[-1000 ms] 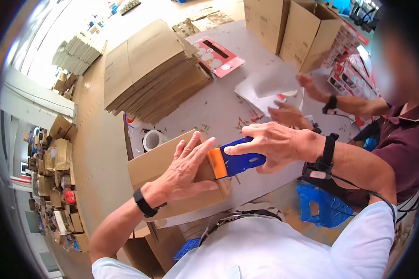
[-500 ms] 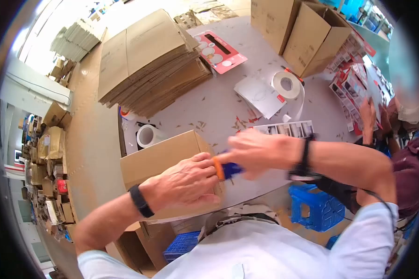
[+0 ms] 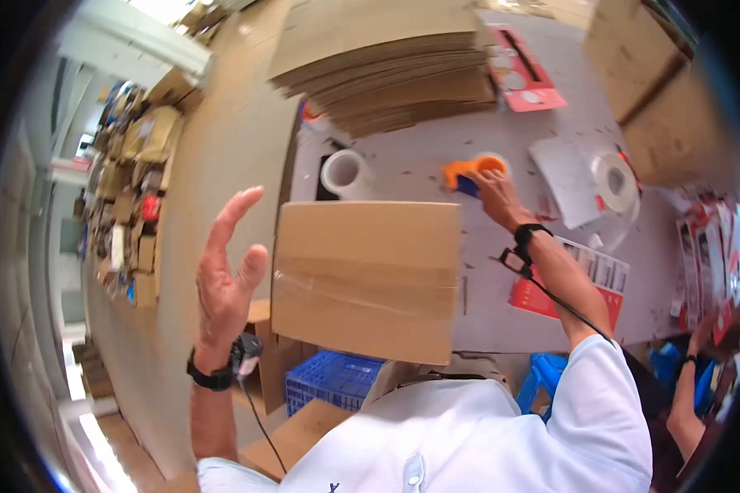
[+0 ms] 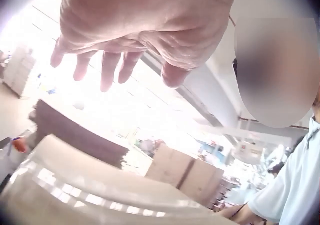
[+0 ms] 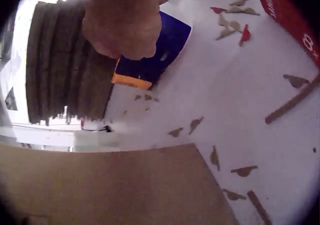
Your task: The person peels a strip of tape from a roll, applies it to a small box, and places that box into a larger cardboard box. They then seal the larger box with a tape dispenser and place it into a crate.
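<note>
A closed cardboard carton lies at the table's front edge, a shiny band of clear tape across its face. My left hand is raised off its left side, fingers extended and thumb apart, holding nothing. In the left wrist view, the palm hangs above the taped carton. Beyond the carton's far right corner, my right hand grips a blue and orange tape dispenser at the tabletop. The right wrist view shows the fingers over the blue body of the dispenser, partly hiding it.
A stack of flattened cartons stands at the back. A white roll sits behind the carton. To the right are a label roll, white sheets and red printed card. A blue crate is below the table edge.
My left hand has lifted off the carton and swung left. The right hand has carried the tape dispenser from the carton's right end to the table behind it. The carton has turned.
</note>
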Available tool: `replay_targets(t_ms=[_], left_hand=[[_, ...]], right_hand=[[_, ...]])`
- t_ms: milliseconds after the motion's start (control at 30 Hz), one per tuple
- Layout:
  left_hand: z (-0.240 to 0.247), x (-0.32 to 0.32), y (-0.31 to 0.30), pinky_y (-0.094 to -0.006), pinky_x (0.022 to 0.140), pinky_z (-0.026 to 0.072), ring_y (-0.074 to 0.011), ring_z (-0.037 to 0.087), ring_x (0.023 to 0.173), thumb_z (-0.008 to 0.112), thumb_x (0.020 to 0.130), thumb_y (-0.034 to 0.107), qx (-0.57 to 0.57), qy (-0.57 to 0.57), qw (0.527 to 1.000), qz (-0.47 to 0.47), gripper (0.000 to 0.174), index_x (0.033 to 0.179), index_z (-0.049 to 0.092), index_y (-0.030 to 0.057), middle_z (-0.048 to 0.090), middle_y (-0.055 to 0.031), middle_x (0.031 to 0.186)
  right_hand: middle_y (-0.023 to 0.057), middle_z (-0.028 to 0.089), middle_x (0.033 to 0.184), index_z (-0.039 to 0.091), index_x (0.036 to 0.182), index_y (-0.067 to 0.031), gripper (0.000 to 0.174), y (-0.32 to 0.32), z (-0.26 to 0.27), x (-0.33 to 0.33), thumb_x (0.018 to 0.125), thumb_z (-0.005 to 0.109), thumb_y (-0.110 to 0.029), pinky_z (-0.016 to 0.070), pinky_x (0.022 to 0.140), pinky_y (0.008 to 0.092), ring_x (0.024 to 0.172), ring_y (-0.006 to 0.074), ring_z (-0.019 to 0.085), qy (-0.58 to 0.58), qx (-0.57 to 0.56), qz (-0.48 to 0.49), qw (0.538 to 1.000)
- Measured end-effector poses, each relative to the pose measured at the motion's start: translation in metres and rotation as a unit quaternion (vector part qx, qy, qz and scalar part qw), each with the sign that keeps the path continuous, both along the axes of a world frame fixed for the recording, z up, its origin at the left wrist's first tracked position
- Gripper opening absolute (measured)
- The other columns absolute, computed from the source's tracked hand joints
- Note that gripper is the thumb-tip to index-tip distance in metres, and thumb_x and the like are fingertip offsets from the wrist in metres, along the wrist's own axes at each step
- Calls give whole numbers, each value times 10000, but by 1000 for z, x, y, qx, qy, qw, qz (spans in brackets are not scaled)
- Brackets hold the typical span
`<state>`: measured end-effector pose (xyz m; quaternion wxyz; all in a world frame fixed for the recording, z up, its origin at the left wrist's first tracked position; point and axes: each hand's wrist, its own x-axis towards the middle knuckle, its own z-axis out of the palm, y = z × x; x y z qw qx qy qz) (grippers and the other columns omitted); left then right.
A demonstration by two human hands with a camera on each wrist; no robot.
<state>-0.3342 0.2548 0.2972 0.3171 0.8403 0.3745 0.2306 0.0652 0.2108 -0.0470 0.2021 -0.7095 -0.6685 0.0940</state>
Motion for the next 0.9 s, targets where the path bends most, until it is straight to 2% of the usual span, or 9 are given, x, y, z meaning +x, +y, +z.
replay_targets(t_ms=[100,200,333,400,533,633,700,800,900], left_hand=[[-39,-53,-28,-464,1223,244,-304,319,1502,717,902,539,-74,1,991,111,899,1539,367,10,412,-167,1575],[-76,-70,-49,-437,1218,258,-293,305,1505,786,861,480,-169,-48,979,100,1043,1601,217,14,321,-187,1623],[-111,-75,-56,-394,1217,264,-263,315,1494,845,830,238,-273,-209,938,44,1096,1624,119,26,318,-187,1621],[-120,-78,-54,-394,1215,274,-263,330,1487,834,835,187,-289,-253,923,32,1065,1623,135,27,322,-177,1620],[-124,-77,-58,-397,1199,321,-250,363,1466,825,840,128,-303,-312,900,19,1011,1614,182,32,350,-155,1607],[-138,-78,-56,-417,1178,367,-242,376,1454,809,839,98,-331,-381,863,21,964,1603,225,39,365,-146,1597],[-148,-80,-51,-440,1208,316,-285,338,1482,817,841,218,-313,-369,874,-53,975,1598,231,27,318,-184,1617],[-155,-87,-42,-451,1259,178,-364,221,1531,761,834,537,-212,-294,932,8,1080,1576,234,-43,269,-266,1623],[-152,-89,-13,-420,1256,201,-339,218,1535,713,842,596,-242,-275,930,5,1120,1584,183,-54,218,-254,1644]], right_hand=[[199,594,1304,518,1406,-68,535,-9,4,-3,882,629,-71,430,1072,469,1247,405,545,45,-4,13,999],[241,422,1539,410,1505,-17,676,-39,104,-11,968,662,-340,350,1179,439,1430,408,407,95,50,-35,994],[266,345,1585,393,1512,18,833,-100,276,-83,942,651,-532,254,1223,541,1494,408,314,19,48,180,982],[261,308,1609,386,1520,23,920,-117,300,-130,917,608,-635,174,1240,576,1517,398,268,-50,-57,292,953],[244,260,1635,311,1549,51,1056,-76,273,-219,892,523,-748,95,1258,549,1552,368,179,-59,-49,397,915],[240,407,1549,447,1483,24,965,-19,258,-276,914,479,-754,197,1239,559,1501,358,301,-68,79,421,901],[235,413,1543,448,1481,20,942,-26,268,-270,915,493,-731,210,1231,556,1494,356,310,-53,74,436,895],[229,421,1534,450,1479,12,908,-45,275,-230,916,514,-697,230,1218,551,1483,353,324,-52,16,424,904],[223,429,1525,453,1476,5,874,-55,257,-183,917,535,-662,249,1206,546,1472,349,338,-46,-17,356,933]])
